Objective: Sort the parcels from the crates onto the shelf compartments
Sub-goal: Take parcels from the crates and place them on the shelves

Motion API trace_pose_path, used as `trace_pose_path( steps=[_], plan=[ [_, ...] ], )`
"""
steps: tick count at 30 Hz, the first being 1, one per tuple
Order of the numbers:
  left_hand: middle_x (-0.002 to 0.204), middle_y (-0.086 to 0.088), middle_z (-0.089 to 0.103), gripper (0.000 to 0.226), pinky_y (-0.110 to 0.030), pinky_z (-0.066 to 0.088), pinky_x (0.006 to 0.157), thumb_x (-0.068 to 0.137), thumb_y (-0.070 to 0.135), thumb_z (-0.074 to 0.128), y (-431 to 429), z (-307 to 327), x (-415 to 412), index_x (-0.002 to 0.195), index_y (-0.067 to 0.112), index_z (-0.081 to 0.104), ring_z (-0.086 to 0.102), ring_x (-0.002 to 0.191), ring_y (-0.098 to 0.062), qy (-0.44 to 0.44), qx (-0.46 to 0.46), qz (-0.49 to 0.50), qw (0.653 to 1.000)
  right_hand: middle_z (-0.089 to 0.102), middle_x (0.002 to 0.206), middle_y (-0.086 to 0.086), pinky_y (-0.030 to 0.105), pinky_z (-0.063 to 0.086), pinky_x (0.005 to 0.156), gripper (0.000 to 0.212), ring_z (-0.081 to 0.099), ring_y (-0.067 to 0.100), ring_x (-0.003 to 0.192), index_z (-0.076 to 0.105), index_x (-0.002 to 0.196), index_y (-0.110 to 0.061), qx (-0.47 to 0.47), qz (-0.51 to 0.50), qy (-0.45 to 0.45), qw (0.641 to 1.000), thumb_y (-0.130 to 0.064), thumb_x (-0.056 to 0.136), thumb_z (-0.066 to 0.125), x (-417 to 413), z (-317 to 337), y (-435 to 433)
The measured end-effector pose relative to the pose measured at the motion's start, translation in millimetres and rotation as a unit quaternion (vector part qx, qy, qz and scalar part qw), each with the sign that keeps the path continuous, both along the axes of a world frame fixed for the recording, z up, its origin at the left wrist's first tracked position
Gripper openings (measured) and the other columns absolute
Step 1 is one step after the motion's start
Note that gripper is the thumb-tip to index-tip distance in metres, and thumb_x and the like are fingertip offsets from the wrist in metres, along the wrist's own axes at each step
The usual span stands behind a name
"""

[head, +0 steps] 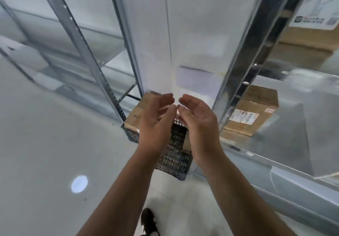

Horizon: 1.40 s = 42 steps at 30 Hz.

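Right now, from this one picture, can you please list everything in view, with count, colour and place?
crate: one, black mesh, on the floor under the hands
boxes: three, brown cardboard; at the crate, low right shelf, upper right shelf
parcel: one, pale, blurred, behind the hands
shelf posts: several, grey metal, left and right
floor: grey
shoe: one, dark, bottom edge
left hand: empty, above the crate
right hand: empty, beside it
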<state>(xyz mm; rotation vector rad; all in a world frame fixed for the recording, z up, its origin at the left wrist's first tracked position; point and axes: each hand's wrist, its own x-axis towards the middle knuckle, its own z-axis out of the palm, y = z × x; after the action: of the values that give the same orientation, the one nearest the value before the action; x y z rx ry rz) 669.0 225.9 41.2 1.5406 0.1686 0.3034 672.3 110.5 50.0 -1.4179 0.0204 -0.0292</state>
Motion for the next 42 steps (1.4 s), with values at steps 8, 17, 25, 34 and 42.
trace_pose_path(
  steps=[8,17,25,34,42],
  plan=[
    [0.107,0.017,0.077,0.021,-0.028,0.055,0.087,0.091,0.028,0.068,93.3,-36.9,37.2,0.110,0.036,0.071,0.073,0.100,-0.003,0.064,0.001,-0.054,0.996,0.078,0.118,-0.004,0.054,0.053,0.111,0.018,0.072,0.020,0.118,0.073,0.118,-0.023,0.049,-0.028,0.160,0.985,-0.016,0.102,0.069,34.0,-44.3,84.1],
    [0.116,0.009,0.076,0.024,-0.032,0.057,0.090,0.100,0.020,0.069,134.5,-73.5,82.3,0.122,0.028,0.072,0.072,0.108,-0.010,0.134,0.005,-0.082,0.988,0.078,0.114,-0.005,0.054,0.053,0.109,0.020,0.071,0.020,0.117,0.073,0.118,-0.024,0.032,-0.067,0.207,0.975,-0.013,0.102,0.068,77.7,-76.3,121.9],
    [0.114,0.016,0.072,0.025,-0.022,0.059,0.088,0.103,0.020,0.065,120.0,-112.9,157.7,0.127,0.025,0.069,0.068,0.100,0.009,0.188,0.086,-0.140,0.968,0.074,0.126,0.003,0.051,0.052,0.110,0.020,0.069,0.020,0.121,0.069,0.124,-0.022,0.075,-0.061,0.292,0.952,-0.018,0.105,0.066,142.5,-135.6,114.2],
    [0.112,0.011,0.074,0.022,-0.041,0.059,0.098,0.103,0.025,0.065,85.6,-165.4,247.2,0.124,0.026,0.071,0.070,0.108,-0.012,0.252,0.128,-0.159,0.946,0.069,0.127,0.005,0.052,0.052,0.109,0.018,0.064,0.027,0.124,0.068,0.123,-0.021,0.112,-0.116,0.377,0.912,-0.020,0.107,0.058,213.8,-187.9,81.4],
    [0.111,0.012,0.073,0.019,-0.039,0.060,0.098,0.103,0.023,0.065,63.8,-220.4,280.3,0.120,0.031,0.069,0.070,0.106,-0.009,0.332,0.110,-0.224,0.910,0.071,0.126,0.001,0.047,0.054,0.103,0.024,0.067,0.018,0.118,0.067,0.127,-0.024,0.071,-0.174,0.425,0.885,-0.022,0.103,0.066,239.9,-243.6,66.9]
  ],
)
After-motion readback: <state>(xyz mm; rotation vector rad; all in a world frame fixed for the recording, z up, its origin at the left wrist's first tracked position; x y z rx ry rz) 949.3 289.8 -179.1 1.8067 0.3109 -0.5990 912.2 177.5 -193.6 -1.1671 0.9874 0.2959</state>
